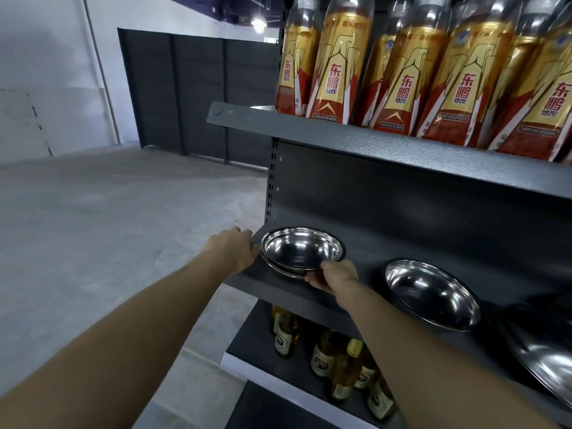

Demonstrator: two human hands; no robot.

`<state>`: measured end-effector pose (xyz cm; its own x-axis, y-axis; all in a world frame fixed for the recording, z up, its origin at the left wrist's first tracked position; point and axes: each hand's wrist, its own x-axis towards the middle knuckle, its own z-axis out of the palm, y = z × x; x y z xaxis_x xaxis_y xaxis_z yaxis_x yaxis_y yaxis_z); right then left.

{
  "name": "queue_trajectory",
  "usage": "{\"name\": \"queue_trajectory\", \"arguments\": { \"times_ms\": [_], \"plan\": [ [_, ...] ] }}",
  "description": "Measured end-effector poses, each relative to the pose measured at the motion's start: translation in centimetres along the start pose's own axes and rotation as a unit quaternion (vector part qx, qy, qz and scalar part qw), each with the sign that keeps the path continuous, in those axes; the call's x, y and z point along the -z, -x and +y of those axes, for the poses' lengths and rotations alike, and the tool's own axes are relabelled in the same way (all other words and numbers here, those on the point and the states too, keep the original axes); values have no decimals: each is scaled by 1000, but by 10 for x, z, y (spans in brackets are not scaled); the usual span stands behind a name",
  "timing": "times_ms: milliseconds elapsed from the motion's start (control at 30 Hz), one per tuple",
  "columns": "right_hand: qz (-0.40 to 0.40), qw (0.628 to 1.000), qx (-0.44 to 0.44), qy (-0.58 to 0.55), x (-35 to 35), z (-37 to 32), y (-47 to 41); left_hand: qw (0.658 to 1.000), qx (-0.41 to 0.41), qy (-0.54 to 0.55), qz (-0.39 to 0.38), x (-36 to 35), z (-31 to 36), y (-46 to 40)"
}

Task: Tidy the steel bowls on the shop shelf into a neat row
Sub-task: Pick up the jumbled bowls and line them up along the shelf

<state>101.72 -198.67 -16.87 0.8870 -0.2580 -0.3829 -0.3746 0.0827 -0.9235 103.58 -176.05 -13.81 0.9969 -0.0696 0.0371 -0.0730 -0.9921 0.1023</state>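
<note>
**A:** What's the place like?

**B:** A shop with a bare concrete floor (108, 227), a white wall and a run of dark panels (198, 94) out at eleven o'clock. The biggest thing close by is a grey metal shelving unit (402, 187) filling the right side from one o'clock to five.

**A:** And what's on it?

**B:** The top shelf, at one o'clock, carries a row of tall gold-and-red drink bottles (402, 78). The bottom shelf, at six o'clock, has glass beer bottles (340, 373) with gold foil necks.

**A:** Where are the steel bowls?

**B:** On the middle shelf (278, 289). A large one (551, 360) is cut off by the frame at four o'clock. A middle bowl (433, 294) sits at three o'clock, tilted with its mouth facing up and toward the camera. At the left end, near centre, is a stack of bowls (301, 252), one nested in another.

**A:** What are the hands doing?

**B:** The right hand (334, 278) pinches the near rim of that stack, thumb on top, fingers curled beneath. The left hand (232, 247) rests at the shelf's left end just beside the stack; its fingertips are hidden past the edge, so I cannot tell whether it grips anything.
</note>
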Motion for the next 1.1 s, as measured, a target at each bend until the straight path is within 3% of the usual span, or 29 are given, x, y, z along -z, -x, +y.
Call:
{"name": "queue_trajectory", "arguments": {
  "times_ms": [233,533,867,1100],
  "plan": [
    [41,993,27,105,4,7,0,1000,-21,14,4,0,16,-7],
    [75,993,32,88,39,-4,8,995,-99,24,9,4,56,-14],
    [263,959,71,78,137,-13,37,976,-217,-2,-13,-6,152,-15],
    [374,922,96,-12,214,0,72,953,-300,1,-27,-13,231,8]
  ]
}}
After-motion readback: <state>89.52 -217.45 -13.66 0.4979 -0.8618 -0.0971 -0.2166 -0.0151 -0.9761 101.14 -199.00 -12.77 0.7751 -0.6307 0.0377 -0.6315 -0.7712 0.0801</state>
